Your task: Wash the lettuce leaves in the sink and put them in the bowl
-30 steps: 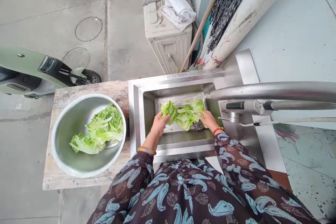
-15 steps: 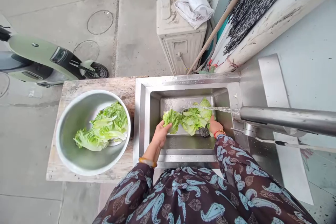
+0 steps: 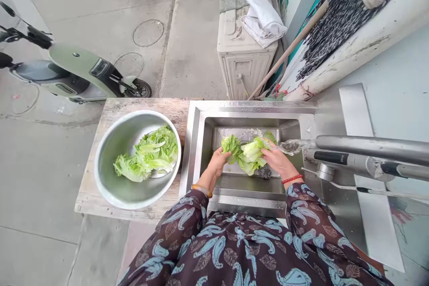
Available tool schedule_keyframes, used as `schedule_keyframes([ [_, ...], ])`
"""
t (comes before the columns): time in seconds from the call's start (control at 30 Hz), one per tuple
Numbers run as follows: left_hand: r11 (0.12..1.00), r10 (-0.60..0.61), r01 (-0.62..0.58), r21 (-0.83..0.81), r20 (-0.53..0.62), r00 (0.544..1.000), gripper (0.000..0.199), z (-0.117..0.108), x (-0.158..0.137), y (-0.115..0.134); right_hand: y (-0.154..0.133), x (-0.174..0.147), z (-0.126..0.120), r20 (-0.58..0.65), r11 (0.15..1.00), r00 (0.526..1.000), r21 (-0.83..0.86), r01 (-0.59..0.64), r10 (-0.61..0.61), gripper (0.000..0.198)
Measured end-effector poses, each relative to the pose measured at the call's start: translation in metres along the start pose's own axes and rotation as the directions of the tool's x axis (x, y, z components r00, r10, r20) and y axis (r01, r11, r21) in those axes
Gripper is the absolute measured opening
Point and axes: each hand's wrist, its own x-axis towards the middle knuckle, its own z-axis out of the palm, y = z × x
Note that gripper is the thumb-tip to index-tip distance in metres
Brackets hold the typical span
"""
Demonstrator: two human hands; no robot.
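My left hand (image 3: 219,161) is closed on a green lettuce leaf (image 3: 231,145) over the left half of the steel sink (image 3: 248,183). At the right, my right hand (image 3: 275,159) grips a paler lettuce leaf (image 3: 254,149) under the water that runs from the faucet (image 3: 362,145). More lettuce lies beneath, partly hidden by what I hold. A dark steel wool scrubber (image 3: 265,171) sits beside the leaves at the sink bottom. To the left, a large metal basin (image 3: 115,167) holds several washed-looking lettuce leaves (image 3: 150,152).
The basin stands on a worn wooden board (image 3: 89,187) against the sink's left side. Beyond the sink are a beige boxy unit (image 3: 248,67) with a white cloth (image 3: 263,20) on it, and a mop (image 3: 295,44). A green scooter (image 3: 80,67) is parked on the pavement.
My right hand has come up from the sink's right side and now holds a leaf in the water stream. My left hand keeps its leaf. The camera view has shifted.
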Motion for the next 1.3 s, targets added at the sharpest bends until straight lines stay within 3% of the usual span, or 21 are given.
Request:
schedule_keyframes([
  [0.1,1.0,-0.027,0.027,-0.002,0.153,0.988,0.054,0.02,-0.001,0.008,-0.008,0.013,0.013,0.043,0.998,0.999,-0.067,0.012,-0.009,0.058],
  [0.2,0.999,-0.03,0.033,-0.001,0.35,0.936,0.062,0.042,-0.007,0.017,-0.016,0.021,0.016,0.001,0.978,0.999,-0.202,0.048,-0.048,0.057],
  [0.27,1.0,-0.007,-0.005,0.03,0.397,0.918,0.072,0.054,-0.011,0.021,-0.02,0.021,0.016,-0.037,0.959,0.997,-0.277,0.061,-0.074,0.056],
  [0.37,0.997,0.025,-0.052,0.056,0.4,0.916,0.079,0.066,-0.011,0.023,-0.024,0.017,0.017,-0.059,0.943,0.993,-0.324,0.08,-0.105,0.056],
  [0.53,0.991,0.071,-0.104,0.085,0.332,0.941,0.061,0.074,0.001,0.022,-0.024,0.008,0.007,-0.114,0.943,0.981,-0.31,0.117,-0.159,0.054],
  [0.6,0.986,0.084,-0.124,0.111,0.31,0.947,0.055,0.077,0.007,0.023,-0.018,0.005,-0.003,-0.224,0.953,0.958,-0.279,0.115,-0.181,0.056],
  [0.67,0.966,0.108,-0.172,0.193,0.303,0.947,0.05,0.082,0.014,0.026,-0.008,0.002,-0.017,-0.387,0.966,0.905,-0.242,0.089,-0.18,0.057],
  [0.77,0.861,0.222,-0.338,0.38,0.315,0.923,0.043,0.09,0.025,0.034,0.014,-0.001,-0.038,-0.545,0.961,0.826,-0.276,-0.011,-0.147,0.053],
  [0.83,0.766,0.304,-0.435,0.472,0.331,0.894,0.042,0.093,0.031,0.041,0.028,0.0,-0.051,-0.523,0.88,0.841,-0.453,-0.139,-0.137,0.048],
  [0.97,0.647,0.396,-0.503,0.574,0.312,0.864,0.039,0.081,0.037,0.051,0.053,0.011,-0.066,-0.379,0.587,0.923,-0.761,-0.276,-0.058,0.032],
  [1.1,0.808,0.361,-0.383,0.448,0.138,0.922,0.043,0.045,0.034,0.046,0.075,0.024,-0.066,-0.336,0.482,0.941,-0.816,-0.318,0.053,0.019],
  [1.23,0.904,0.286,-0.282,0.32,0.034,0.958,0.053,0.008,0.02,0.03,0.091,0.028,-0.062,-0.386,0.371,0.918,-0.842,-0.39,0.09,0.034],
  [1.3,0.953,0.222,-0.216,0.215,-0.005,0.975,0.059,-0.006,0.011,0.021,0.095,0.027,-0.063,-0.385,0.336,0.919,-0.858,-0.389,0.082,0.029],
])
